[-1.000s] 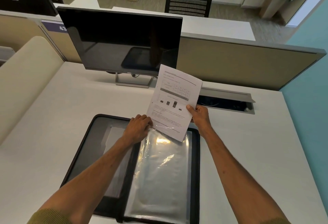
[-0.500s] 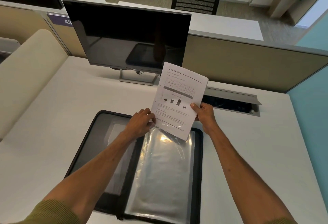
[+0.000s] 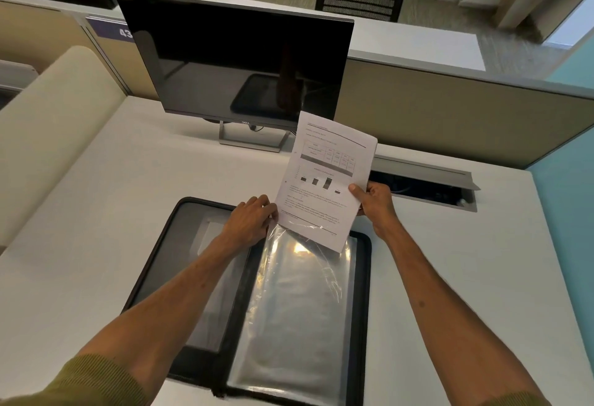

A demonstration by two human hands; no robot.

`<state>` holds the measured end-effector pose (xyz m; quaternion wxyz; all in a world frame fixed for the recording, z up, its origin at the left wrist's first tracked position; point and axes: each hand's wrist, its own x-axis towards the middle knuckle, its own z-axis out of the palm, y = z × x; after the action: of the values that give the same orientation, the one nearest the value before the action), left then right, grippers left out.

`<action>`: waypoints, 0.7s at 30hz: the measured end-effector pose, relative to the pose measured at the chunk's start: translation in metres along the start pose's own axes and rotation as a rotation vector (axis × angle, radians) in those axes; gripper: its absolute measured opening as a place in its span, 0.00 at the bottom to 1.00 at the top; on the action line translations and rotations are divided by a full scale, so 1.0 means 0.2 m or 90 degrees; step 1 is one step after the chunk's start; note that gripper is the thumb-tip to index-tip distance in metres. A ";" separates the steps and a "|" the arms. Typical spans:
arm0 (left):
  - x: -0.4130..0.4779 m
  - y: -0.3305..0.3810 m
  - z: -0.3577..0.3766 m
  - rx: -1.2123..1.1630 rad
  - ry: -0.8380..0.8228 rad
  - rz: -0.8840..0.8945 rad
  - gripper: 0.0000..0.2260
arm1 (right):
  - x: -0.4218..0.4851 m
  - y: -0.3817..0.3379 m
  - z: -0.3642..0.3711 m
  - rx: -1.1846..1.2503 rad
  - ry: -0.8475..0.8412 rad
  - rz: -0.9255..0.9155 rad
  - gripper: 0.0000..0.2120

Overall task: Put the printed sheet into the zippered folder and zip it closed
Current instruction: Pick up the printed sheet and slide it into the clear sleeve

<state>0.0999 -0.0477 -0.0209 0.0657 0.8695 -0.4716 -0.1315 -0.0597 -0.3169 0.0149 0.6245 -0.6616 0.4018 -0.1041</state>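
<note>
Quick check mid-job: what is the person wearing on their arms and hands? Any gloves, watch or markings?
The left hand and right hand are bare: no gloves, and no watch or ring shows. The forearms are bare too. An olive-green, knit-looking left sleeve and right sleeve show only at the bottom edge of the view, near the elbows. No markings are visible.

Single head view here, up over the desk's (image 3: 96, 245) near edge, pitched forward and down, folder (image 3: 305, 325) centre-frame, monitor (image 3: 238, 61) beyond; close in, wide lens, edges apparently bowed.
</note>
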 end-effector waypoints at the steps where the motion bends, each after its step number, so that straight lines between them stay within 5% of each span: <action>1: 0.00 -0.01 0.00 0.000 -0.003 0.001 0.10 | 0.01 -0.01 0.00 -0.003 0.006 -0.003 0.15; 21: 0.05 0.17 0.07 -0.005 0.006 0.070 0.09 | 0.00 0.04 0.06 -0.109 -0.107 0.058 0.15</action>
<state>0.0741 -0.0746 -0.0272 0.0786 0.8424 -0.5181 -0.1254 -0.0541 -0.3069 0.0053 0.6013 -0.7001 0.3847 0.0148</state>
